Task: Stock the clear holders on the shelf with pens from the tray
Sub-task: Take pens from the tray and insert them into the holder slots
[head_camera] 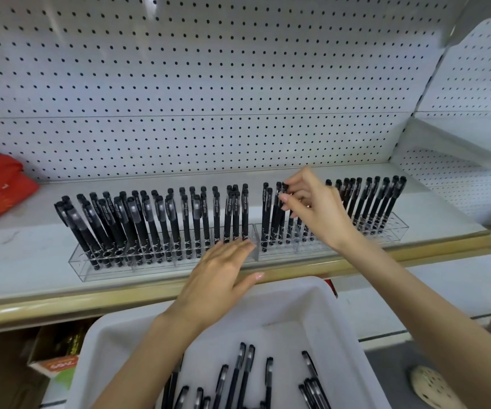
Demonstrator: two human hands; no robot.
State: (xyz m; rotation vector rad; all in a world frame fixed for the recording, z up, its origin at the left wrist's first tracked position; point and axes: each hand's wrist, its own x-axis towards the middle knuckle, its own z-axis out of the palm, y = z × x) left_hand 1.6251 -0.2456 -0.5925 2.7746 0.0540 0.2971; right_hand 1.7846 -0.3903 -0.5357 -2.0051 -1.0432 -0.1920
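Before the white pegboard [208, 84], the right hand [315, 214] pinches a pen [277, 215] by its cap; the shaft runs upright, straight down from the fingertips [283, 197] into the clear holder [397, 228] (the left hand [220, 276], fingers flat, rests on the neighbouring holder [105, 270]).

Left hand [220, 270] flat; right hand [312, 208] seemingly pinching

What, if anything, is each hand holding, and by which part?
The right hand pinches a black pen by its cap end, the pen standing in the right holder. The left hand holds nothing; its straight fingers lie against the left holder.
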